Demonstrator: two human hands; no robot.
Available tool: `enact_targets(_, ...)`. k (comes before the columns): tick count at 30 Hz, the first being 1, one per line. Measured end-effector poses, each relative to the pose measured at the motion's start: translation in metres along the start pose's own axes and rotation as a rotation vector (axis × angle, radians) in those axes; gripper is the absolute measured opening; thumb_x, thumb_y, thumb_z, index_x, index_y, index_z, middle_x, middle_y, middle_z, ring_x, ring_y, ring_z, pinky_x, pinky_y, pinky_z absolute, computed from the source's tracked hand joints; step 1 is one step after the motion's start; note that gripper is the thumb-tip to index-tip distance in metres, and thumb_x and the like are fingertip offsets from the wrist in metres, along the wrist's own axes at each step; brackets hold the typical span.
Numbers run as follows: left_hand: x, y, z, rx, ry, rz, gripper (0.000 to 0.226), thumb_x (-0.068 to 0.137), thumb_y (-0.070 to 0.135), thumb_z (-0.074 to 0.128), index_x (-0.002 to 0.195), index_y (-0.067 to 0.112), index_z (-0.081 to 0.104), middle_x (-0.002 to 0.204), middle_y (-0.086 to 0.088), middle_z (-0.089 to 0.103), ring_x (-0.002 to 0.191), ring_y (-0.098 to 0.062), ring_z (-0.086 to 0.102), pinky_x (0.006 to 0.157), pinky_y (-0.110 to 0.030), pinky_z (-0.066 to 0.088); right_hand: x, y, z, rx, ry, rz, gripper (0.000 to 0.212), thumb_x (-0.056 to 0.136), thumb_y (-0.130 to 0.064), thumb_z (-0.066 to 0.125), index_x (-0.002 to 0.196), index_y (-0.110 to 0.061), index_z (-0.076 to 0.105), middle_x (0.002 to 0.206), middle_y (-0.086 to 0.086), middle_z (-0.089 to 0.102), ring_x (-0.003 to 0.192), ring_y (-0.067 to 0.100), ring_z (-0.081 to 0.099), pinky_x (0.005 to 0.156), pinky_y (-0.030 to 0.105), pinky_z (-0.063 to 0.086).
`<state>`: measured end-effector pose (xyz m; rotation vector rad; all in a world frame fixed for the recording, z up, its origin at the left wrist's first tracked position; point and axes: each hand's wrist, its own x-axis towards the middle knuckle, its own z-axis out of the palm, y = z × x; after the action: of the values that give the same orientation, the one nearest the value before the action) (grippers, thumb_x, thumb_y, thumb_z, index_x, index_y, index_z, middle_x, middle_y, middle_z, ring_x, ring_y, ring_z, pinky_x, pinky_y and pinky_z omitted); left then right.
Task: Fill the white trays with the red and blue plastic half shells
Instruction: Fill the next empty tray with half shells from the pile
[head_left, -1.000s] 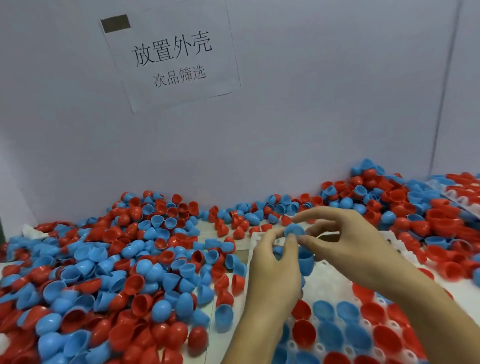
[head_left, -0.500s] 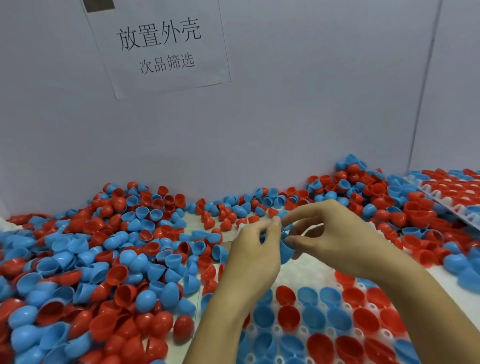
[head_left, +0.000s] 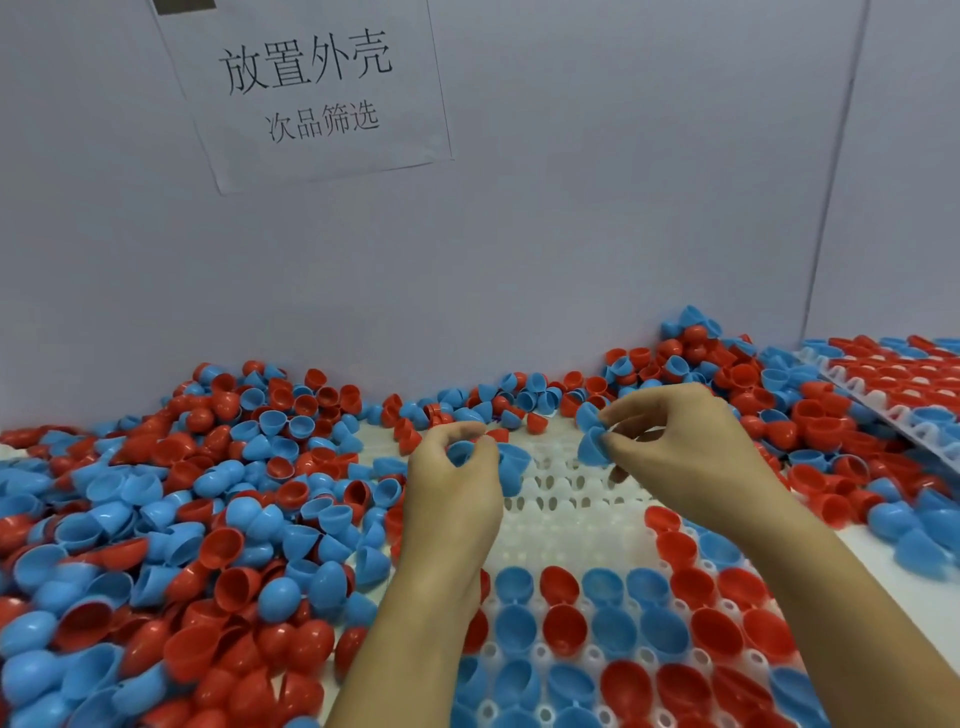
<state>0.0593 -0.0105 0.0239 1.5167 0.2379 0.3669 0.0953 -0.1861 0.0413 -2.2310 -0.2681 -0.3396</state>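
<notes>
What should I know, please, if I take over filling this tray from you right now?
Left hand grips blue half shells in its fingers.
Right hand pinches more blue shells.
Both hover over the white tray.
Done: the near rows hold red and blue shells.
Left: the far rows under the hands are empty.
Loose shells are heaped on the left; another filled tray sits at the far right.

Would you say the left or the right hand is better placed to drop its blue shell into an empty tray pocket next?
Probably the left hand: its blue shells hang directly over the empty pockets of the white tray. The right hand holds its blue shell near the far edge.
</notes>
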Motion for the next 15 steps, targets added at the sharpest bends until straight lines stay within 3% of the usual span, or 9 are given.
enact_targets(5, 0.0, 0.0, 0.0, 0.027, -0.004, 0.009, 0.015, 0.102, 0.021, 0.057, 0.099, 0.034, 0.064, 0.117, 0.004, 0.061, 0.104, -0.016, 0.062, 0.088, -0.038, 0.058, -0.004, 0.01, 0.004, -0.46, -0.305, 0.154, 0.017, 0.089, -0.005, 0.067, 0.098, -0.017, 0.076, 0.096, 0.001, 0.072, 0.08, 0.013, 0.067, 0.072, 0.025, 0.06)
enact_targets(8, -0.001, -0.001, 0.002, 0.042, -0.04, 0.008, 0.017, 0.102, 0.02, 0.057, 0.099, 0.033, 0.067, 0.108, 0.01, 0.06, 0.09, -0.013, 0.063, 0.065, -0.025, 0.058, -0.006, 0.01, 0.012, -0.586, -0.362, 0.199, 0.016, 0.086, -0.004, 0.065, 0.096, -0.013, 0.073, 0.098, 0.006, 0.067, 0.082, 0.021, 0.067, 0.076, 0.037, 0.061)
enact_targets(11, -0.001, -0.001, 0.004, 0.038, -0.077, 0.0, 0.018, 0.102, 0.018, 0.057, 0.1, 0.032, 0.068, 0.112, 0.01, 0.06, 0.095, -0.013, 0.064, 0.052, -0.015, 0.05, -0.005, 0.009, 0.012, -0.625, -0.348, 0.204, 0.014, 0.086, -0.007, 0.066, 0.097, -0.014, 0.07, 0.099, 0.005, 0.064, 0.083, 0.02, 0.066, 0.078, 0.037, 0.061)
enact_targets(15, -0.001, 0.0, 0.003, 0.007, -0.089, 0.027, 0.022, 0.103, 0.015, 0.056, 0.098, 0.032, 0.068, 0.117, 0.009, 0.056, 0.1, -0.015, 0.065, 0.059, -0.017, 0.056, -0.006, 0.007, 0.008, -0.613, -0.385, 0.183, 0.018, 0.089, -0.012, 0.067, 0.105, -0.016, 0.073, 0.108, 0.004, 0.068, 0.09, 0.017, 0.066, 0.082, 0.031, 0.059)
